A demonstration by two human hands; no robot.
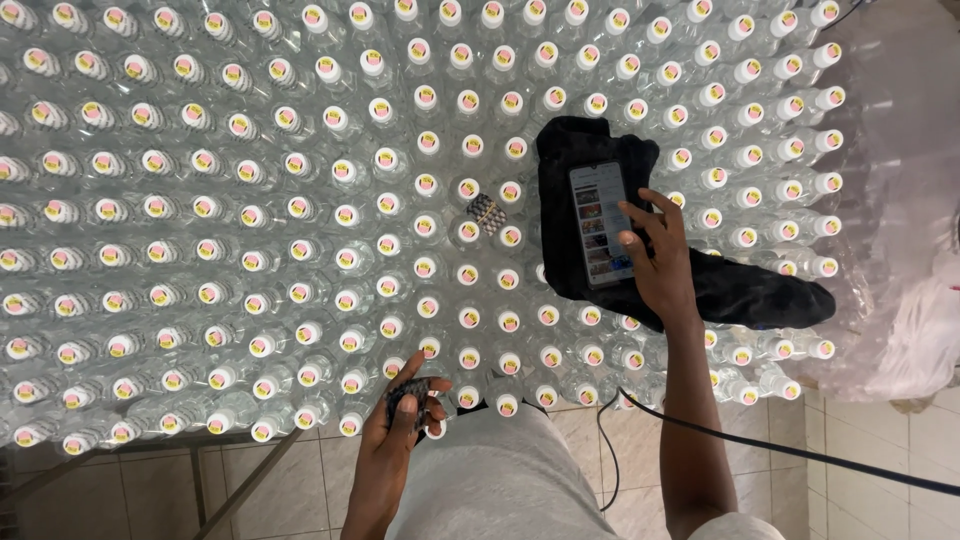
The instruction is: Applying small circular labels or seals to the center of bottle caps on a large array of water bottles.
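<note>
Clearly seen from above: a person stands at a wide field of clear plastic bottles point(300, 210), all upright with capped tops, packed close in rows.
Right hand: the right hand point(655, 255) rests on a smartphone point(600, 222); thumb and forefinger are spread a little and touch the lit screen, the other fingers are curled beside it. It pinches nothing.
Smartphone: it lies flat, screen up, on a black cloth point(740, 290); its long axis runs away from the person, a little tilted to the left at the far end.
Black cloth: it is laid over the bottle caps on the right part of the field, and one long end reaches to the right.
Left hand: the left hand point(400, 425) is at the near edge of the bottles, fingers closed around a small dark object point(412, 400); what this object is I cannot tell.
Small patterned object: a small patterned object point(486, 213) lies on the caps, just left of the cloth and apart from both hands.
Key relation: the smartphone is directly under the right fingertips, while the left hand is well apart from it, nearer to the body.
Cable: a black cable point(800, 455) passes under the right forearm to the right.
Floor: a tiled floor point(580, 470) shows below.
Plastic wrap: loose clear plastic wrap point(910, 330) hangs at the right.
</note>
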